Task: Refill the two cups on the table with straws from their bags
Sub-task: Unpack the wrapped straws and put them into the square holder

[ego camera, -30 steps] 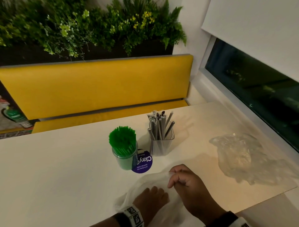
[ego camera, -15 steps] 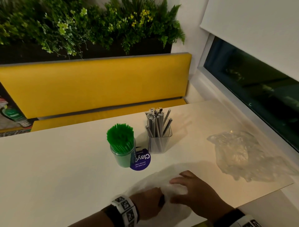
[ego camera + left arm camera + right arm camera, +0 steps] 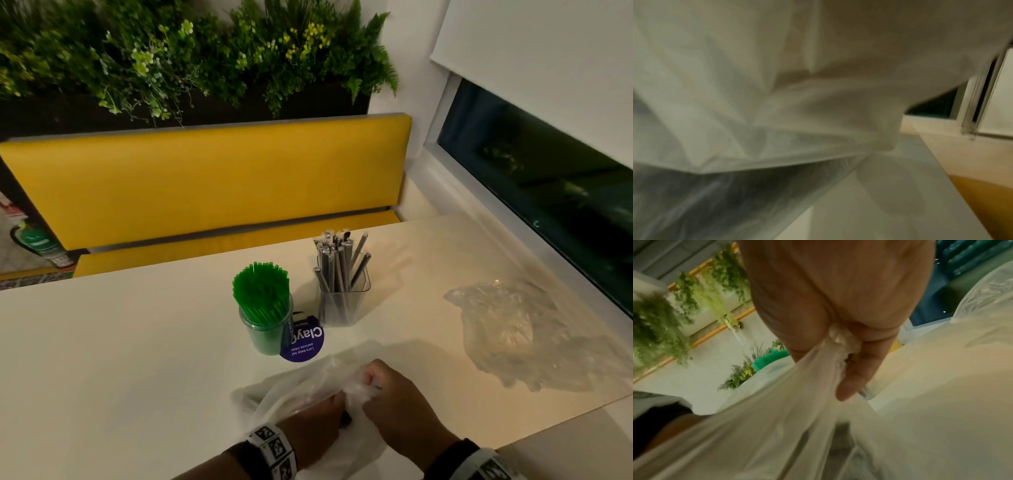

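A round cup packed with green straws [image 3: 262,301] stands mid-table. Right of it, a clear square cup [image 3: 344,301] holds grey wrapped straws. A white translucent bag [image 3: 298,385] lies at the table's front edge under both hands. My right hand [image 3: 373,383] pinches a bunched fold of that bag [image 3: 840,340] between thumb and fingers [image 3: 855,374]. My left hand [image 3: 337,407] is curled on the same bag beside the right hand, with something dark showing at its fingertips. In the left wrist view the bag's plastic [image 3: 777,81] fills the frame and no fingers show.
A crumpled clear bag [image 3: 513,329] lies on the table's right side near the window [image 3: 548,192]. A purple round sticker [image 3: 305,342] sits by the green cup. Beyond the table [image 3: 120,359] are a yellow bench [image 3: 205,178] and plants.
My right hand went from lying flat on the white bag to pinching a bunched fold of it. My left hand closed into a curl and shifted right, up against the right hand.
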The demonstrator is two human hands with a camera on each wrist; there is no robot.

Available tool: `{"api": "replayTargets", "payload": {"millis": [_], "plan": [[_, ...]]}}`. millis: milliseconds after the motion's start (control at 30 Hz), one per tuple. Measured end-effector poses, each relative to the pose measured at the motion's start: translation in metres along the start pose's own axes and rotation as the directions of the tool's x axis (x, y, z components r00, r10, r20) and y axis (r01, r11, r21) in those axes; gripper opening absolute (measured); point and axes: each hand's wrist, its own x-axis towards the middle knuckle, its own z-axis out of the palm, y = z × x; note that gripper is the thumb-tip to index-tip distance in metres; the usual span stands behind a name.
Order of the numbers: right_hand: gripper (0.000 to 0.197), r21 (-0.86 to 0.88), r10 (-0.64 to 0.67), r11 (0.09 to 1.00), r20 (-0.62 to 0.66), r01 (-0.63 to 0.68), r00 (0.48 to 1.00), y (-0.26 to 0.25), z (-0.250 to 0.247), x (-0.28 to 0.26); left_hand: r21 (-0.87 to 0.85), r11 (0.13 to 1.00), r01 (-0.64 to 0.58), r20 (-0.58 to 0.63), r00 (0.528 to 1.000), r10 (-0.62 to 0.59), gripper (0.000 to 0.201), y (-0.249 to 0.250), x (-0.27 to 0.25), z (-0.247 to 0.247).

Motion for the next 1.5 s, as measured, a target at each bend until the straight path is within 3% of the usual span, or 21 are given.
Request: {"api": "replayTargets", "payload": {"millis": [100, 167, 200, 267, 367, 433, 567, 667, 800, 900, 1000, 1067, 1133, 1200, 1233, 1267, 1300, 1333, 1400, 1467, 1500], "plan": [[0.028, -0.136, -0.036, 0.99, 0.019, 0.038, 0.999, 0.0, 0.008, -0.003, 0.235, 0.959, -0.158, -0.041, 0.984, 0.172, 0.035, -0.003, 0.0, 0.005], [0.028, -0.18, -0.067, 0.981, 0.0, 0.066, 0.998, -0.001, 0.011, -0.006, 0.186, 0.959, -0.215, -0.062, 0.971, 0.23, 0.03, -0.009, 0.0, 0.009], [0.027, -0.193, -0.076, 0.978, -0.007, 0.074, 0.997, -0.003, 0.011, -0.008, 0.085, 0.985, -0.15, 0.052, 0.988, 0.146, 0.027, -0.004, -0.004, 0.004], [0.025, -0.218, -0.092, 0.972, -0.02, 0.085, 0.996, -0.004, 0.011, -0.011, 0.342, 0.914, -0.219, -0.05, 0.967, 0.25, 0.026, -0.008, 0.001, 0.006], [0.033, -0.21, -0.128, 0.97, -0.008, 0.124, 0.992, -0.009, 0.013, -0.012, 0.408, 0.897, -0.169, -0.006, 0.982, 0.188, 0.036, 0.0, 0.005, 0.001], [0.034, -0.211, -0.182, 0.961, 0.015, 0.181, 0.983, -0.013, 0.014, -0.012, 0.4, 0.916, -0.028, -0.057, 0.997, 0.055, 0.036, 0.001, 0.012, 0.003], [0.031, -0.216, -0.276, 0.935, 0.054, 0.281, 0.96, -0.015, 0.008, -0.01, 0.303, 0.946, 0.112, -0.094, 0.992, -0.087, 0.033, 0.008, 0.018, 0.001], [0.039, -0.298, -0.245, 0.921, 0.051, 0.249, 0.968, -0.003, 0.003, -0.005, 0.193, 0.98, 0.052, -0.107, 0.994, -0.032, 0.031, 0.001, 0.02, 0.0], [0.024, -0.394, -0.154, 0.912, -0.077, 0.112, 0.985, 0.031, -0.007, 0.006, -0.037, 0.998, -0.043, -0.08, 0.996, 0.04, 0.041, 0.01, 0.016, -0.012], [0.028, -0.389, -0.092, 0.919, -0.054, 0.064, 0.994, 0.045, -0.015, 0.011, -0.142, 0.983, -0.12, -0.099, 0.989, 0.107, 0.023, 0.03, 0.005, -0.033], [0.022, -0.215, -0.095, 0.971, 0.063, 0.107, 0.993, 0.043, -0.022, 0.014, -0.269, 0.956, -0.115, -0.021, 0.993, 0.114, 0.018, 0.038, -0.005, -0.049], [0.025, -0.077, -0.145, 0.986, 0.054, 0.149, 0.988, 0.031, -0.025, 0.01, -0.283, 0.953, -0.109, 0.022, 0.992, 0.121, 0.018, 0.038, -0.01, -0.06], [0.035, -0.073, -0.111, 0.991, 0.023, 0.112, 0.994, 0.026, -0.022, 0.01, -0.337, 0.927, -0.167, 0.01, 0.983, 0.181, 0.015, 0.045, -0.018, -0.078], [0.073, -0.138, -0.061, 0.989, -0.036, 0.055, 0.998, 0.028, -0.021, 0.014, -0.441, 0.852, -0.284, -0.054, 0.955, 0.29, 0.013, 0.06, -0.03, -0.104], [0.073, -0.172, -0.054, 0.984, -0.023, 0.049, 0.998, 0.029, -0.019, 0.017, -0.514, 0.785, -0.345, -0.144, 0.937, 0.317, 0.015, 0.07, -0.036, -0.121], [0.052, -0.215, -0.048, 0.975, -0.008, 0.046, 0.999, 0.031, -0.017, 0.02, -0.576, 0.699, -0.423, -0.31, 0.905, 0.292, 0.017, 0.08, -0.039, -0.139], [0.028, -0.245, -0.053, 0.968, 0.002, 0.052, 0.999, 0.028, -0.016, 0.02, -0.598, 0.61, -0.519, -0.517, 0.832, 0.201, 0.017, 0.089, -0.037, -0.157], [0.015, -0.251, -0.064, 0.966, -0.002, 0.062, 0.998, 0.026, -0.015, 0.021, -0.574, 0.549, -0.608, -0.688, 0.721, 0.079, 0.017, 0.094, -0.031, -0.175], [0.031, -0.262, -0.133, 0.957, -0.027, 0.121, 0.991, 0.021, -0.012, 0.021, -0.5, 0.499, -0.708, -0.844, 0.527, -0.099, 0.012, 0.1, -0.009, -0.202], [0.064, -0.295, -0.199, 0.941, -0.082, 0.167, 0.977, 0.02, -0.011, 0.025, -0.499, 0.477, -0.724, -0.865, 0.446, -0.229, 0.009, 0.097, 0.02, -0.211], [0.078, -0.332, -0.222, 0.926, -0.093, 0.18, 0.97, 0.019, -0.011, 0.028, -0.524, 0.48, -0.704, -0.852, 0.447, -0.274, 0.009, 0.094, 0.034, -0.211]]}}
